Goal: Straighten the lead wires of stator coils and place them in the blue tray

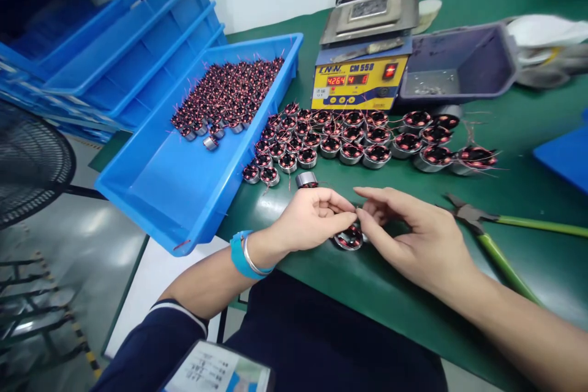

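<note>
A motor stator (pixel 348 239) with a silver ring and copper windings sits at the table's front, below and between my fingertips. My left hand (pixel 316 217) is closed above it, thumb and forefinger pinched. My right hand (pixel 420 239) meets it from the other side, its thumb tip near the left fingertips and its other fingers curled. What the two pinches hold is too small to make out. Just behind my left hand, another stator (pixel 307 180) shows its silver side. Several more stators (pixel 351 153) with loose wire ends stand in rows beyond.
A blue tray (pixel 151 165) of small stators (pixel 229 95) lies left, before stacked blue bins (pixel 138 43). At the back are a yellow-fronted solder pot (pixel 361 82) with a red display and a purple bin (pixel 459 67). Green-handled cutters (pixel 487 226) lie right. A fan (pixel 32 165) stands far left.
</note>
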